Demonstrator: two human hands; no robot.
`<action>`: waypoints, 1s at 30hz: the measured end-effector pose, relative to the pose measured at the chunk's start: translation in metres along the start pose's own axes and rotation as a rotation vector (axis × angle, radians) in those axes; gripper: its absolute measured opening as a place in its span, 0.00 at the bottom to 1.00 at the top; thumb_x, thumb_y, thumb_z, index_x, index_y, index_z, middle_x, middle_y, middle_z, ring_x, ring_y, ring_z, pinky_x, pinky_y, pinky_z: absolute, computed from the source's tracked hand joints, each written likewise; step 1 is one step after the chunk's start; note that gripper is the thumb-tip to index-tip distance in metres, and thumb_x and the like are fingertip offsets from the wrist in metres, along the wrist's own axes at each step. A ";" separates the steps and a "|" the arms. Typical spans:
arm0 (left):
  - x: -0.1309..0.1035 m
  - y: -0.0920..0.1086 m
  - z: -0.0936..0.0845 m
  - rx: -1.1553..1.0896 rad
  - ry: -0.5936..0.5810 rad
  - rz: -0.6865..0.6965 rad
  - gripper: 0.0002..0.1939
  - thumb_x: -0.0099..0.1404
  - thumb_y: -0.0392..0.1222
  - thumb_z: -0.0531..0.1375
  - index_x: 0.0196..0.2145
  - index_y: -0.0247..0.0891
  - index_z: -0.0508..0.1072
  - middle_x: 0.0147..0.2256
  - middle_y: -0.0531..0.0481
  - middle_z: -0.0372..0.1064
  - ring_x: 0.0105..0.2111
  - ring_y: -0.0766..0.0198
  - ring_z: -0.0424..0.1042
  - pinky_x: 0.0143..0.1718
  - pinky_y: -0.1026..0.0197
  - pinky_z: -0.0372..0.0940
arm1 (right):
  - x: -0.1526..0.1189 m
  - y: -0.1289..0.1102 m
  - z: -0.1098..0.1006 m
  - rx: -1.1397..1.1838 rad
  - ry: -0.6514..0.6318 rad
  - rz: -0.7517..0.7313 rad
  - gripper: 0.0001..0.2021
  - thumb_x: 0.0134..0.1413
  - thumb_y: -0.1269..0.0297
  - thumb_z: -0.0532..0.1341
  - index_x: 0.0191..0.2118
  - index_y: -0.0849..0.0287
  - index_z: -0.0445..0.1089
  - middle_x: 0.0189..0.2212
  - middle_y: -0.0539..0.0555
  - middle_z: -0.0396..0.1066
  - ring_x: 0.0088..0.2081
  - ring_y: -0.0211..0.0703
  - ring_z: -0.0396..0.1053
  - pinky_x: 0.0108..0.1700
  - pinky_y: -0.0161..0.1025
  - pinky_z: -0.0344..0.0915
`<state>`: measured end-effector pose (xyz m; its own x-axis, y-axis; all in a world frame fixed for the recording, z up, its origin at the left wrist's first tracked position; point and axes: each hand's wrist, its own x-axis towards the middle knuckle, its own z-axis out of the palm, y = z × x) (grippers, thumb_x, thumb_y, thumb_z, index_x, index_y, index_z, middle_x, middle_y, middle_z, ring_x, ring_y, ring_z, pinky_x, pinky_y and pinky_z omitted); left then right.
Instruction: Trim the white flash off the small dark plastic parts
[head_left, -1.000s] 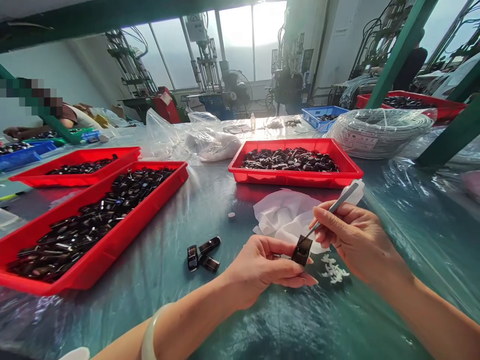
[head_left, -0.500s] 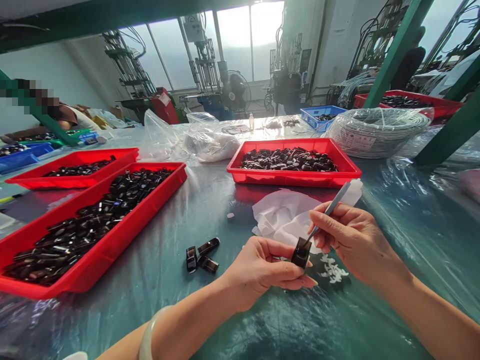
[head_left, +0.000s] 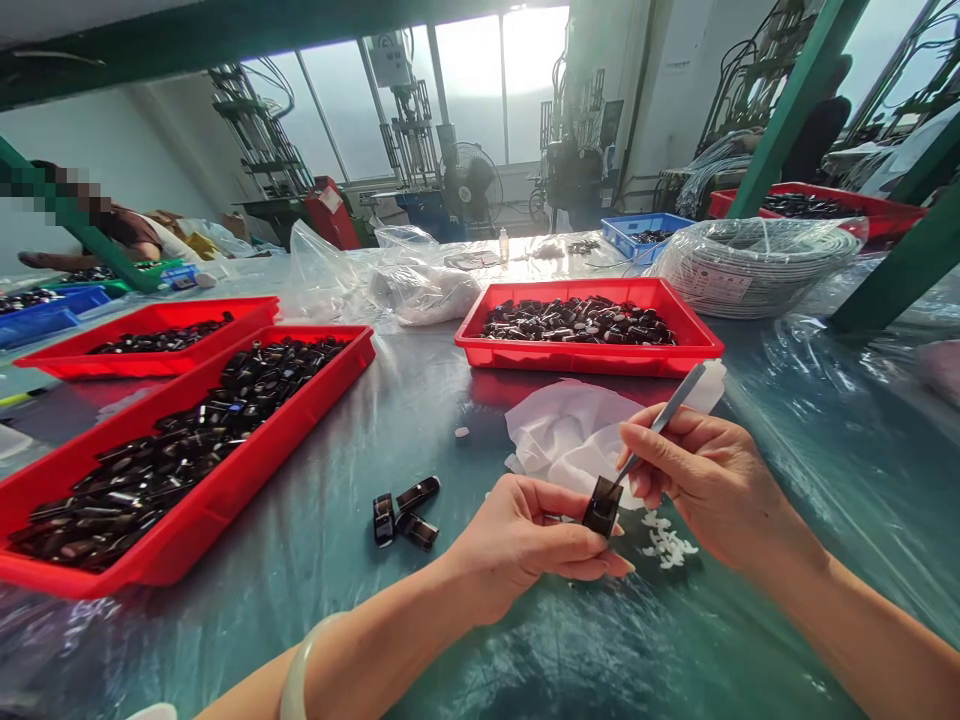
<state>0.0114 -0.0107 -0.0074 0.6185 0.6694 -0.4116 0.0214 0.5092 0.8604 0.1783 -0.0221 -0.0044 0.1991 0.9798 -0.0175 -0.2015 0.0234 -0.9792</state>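
Between the thumb and fingers of my left hand is a small dark translucent plastic casing, held tilted. My right hand grips a pair of grey tweezers like a pen, their tip at the casing's upper opening; what the tip touches inside is too small to make out. Just below my right fingers lies a little heap of small white pieces on the table. Behind both hands is a crumpled white sheet. Several similar dark casings lie loose to the left of my left hand.
Red trays of dark parts stand ahead, and a long red tray is at the left. A wrapped cable coil sits back right near a green post. Another person sits at the far left.
My hands, the casing and the tweezers hold almost the same position. At the far left, the other person's arm has come further into view.
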 end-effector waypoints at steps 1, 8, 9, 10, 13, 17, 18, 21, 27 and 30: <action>0.000 0.000 0.000 -0.005 0.001 -0.002 0.10 0.50 0.33 0.65 0.33 0.30 0.78 0.24 0.48 0.74 0.29 0.64 0.76 0.29 0.73 0.67 | 0.000 0.000 0.000 -0.005 -0.002 -0.002 0.14 0.36 0.56 0.69 0.23 0.60 0.68 0.13 0.47 0.67 0.14 0.31 0.63 0.16 0.27 0.60; 0.000 0.001 0.001 -0.024 -0.003 -0.013 0.10 0.49 0.33 0.65 0.33 0.29 0.78 0.24 0.47 0.75 0.27 0.65 0.76 0.29 0.72 0.67 | -0.001 0.000 -0.001 -0.027 -0.014 0.002 0.14 0.37 0.56 0.69 0.23 0.59 0.68 0.13 0.47 0.67 0.15 0.31 0.63 0.16 0.27 0.60; 0.000 0.000 0.001 -0.025 -0.002 -0.016 0.10 0.49 0.33 0.65 0.32 0.29 0.78 0.24 0.47 0.75 0.27 0.65 0.76 0.29 0.72 0.67 | -0.001 0.000 -0.001 -0.030 -0.017 0.003 0.14 0.37 0.56 0.69 0.23 0.59 0.68 0.13 0.47 0.67 0.15 0.31 0.63 0.16 0.28 0.60; 0.000 0.000 0.001 -0.027 -0.001 -0.018 0.10 0.49 0.33 0.66 0.32 0.29 0.78 0.24 0.47 0.75 0.27 0.65 0.76 0.29 0.72 0.67 | -0.001 0.000 -0.001 -0.033 -0.019 0.005 0.13 0.37 0.56 0.68 0.24 0.59 0.68 0.14 0.47 0.67 0.15 0.32 0.63 0.17 0.28 0.60; 0.000 0.000 0.000 -0.033 -0.001 -0.021 0.11 0.49 0.33 0.66 0.33 0.29 0.78 0.24 0.47 0.75 0.27 0.65 0.76 0.29 0.72 0.68 | -0.001 0.002 -0.001 -0.038 -0.022 0.007 0.13 0.39 0.56 0.68 0.24 0.59 0.67 0.13 0.46 0.67 0.15 0.32 0.63 0.17 0.28 0.60; 0.001 0.000 0.000 -0.039 -0.006 -0.019 0.11 0.48 0.33 0.66 0.32 0.30 0.78 0.24 0.47 0.74 0.27 0.65 0.76 0.29 0.72 0.68 | -0.001 0.004 -0.001 -0.040 -0.025 0.013 0.13 0.39 0.56 0.68 0.25 0.59 0.67 0.12 0.46 0.66 0.14 0.32 0.63 0.16 0.27 0.59; 0.001 0.000 0.000 -0.039 -0.007 -0.019 0.11 0.48 0.33 0.66 0.32 0.29 0.78 0.24 0.47 0.74 0.27 0.65 0.76 0.29 0.72 0.68 | -0.001 0.004 -0.001 -0.039 -0.027 0.015 0.13 0.39 0.56 0.68 0.25 0.59 0.67 0.12 0.46 0.66 0.14 0.32 0.63 0.16 0.27 0.59; 0.001 0.000 0.000 -0.035 -0.005 -0.017 0.12 0.48 0.34 0.66 0.33 0.29 0.78 0.24 0.47 0.75 0.27 0.65 0.76 0.29 0.71 0.67 | -0.001 0.003 0.000 -0.031 -0.022 0.014 0.13 0.39 0.56 0.68 0.24 0.59 0.67 0.13 0.46 0.67 0.14 0.31 0.63 0.16 0.27 0.59; 0.001 0.000 0.000 -0.027 -0.008 -0.013 0.12 0.49 0.34 0.66 0.33 0.30 0.78 0.25 0.46 0.75 0.28 0.64 0.76 0.30 0.71 0.67 | -0.002 0.001 0.000 -0.034 -0.031 0.015 0.13 0.39 0.56 0.68 0.25 0.59 0.68 0.14 0.46 0.67 0.15 0.32 0.63 0.17 0.28 0.60; 0.001 0.000 0.000 -0.030 -0.003 -0.020 0.12 0.48 0.34 0.66 0.33 0.30 0.78 0.24 0.46 0.75 0.27 0.64 0.76 0.30 0.70 0.67 | -0.003 0.001 0.000 -0.036 -0.027 0.012 0.13 0.39 0.56 0.68 0.24 0.59 0.67 0.13 0.46 0.67 0.15 0.32 0.63 0.16 0.28 0.60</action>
<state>0.0119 -0.0101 -0.0074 0.6204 0.6572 -0.4281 0.0107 0.5387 0.8425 0.1778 -0.0246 -0.0057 0.1711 0.9849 -0.0244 -0.1689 0.0049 -0.9856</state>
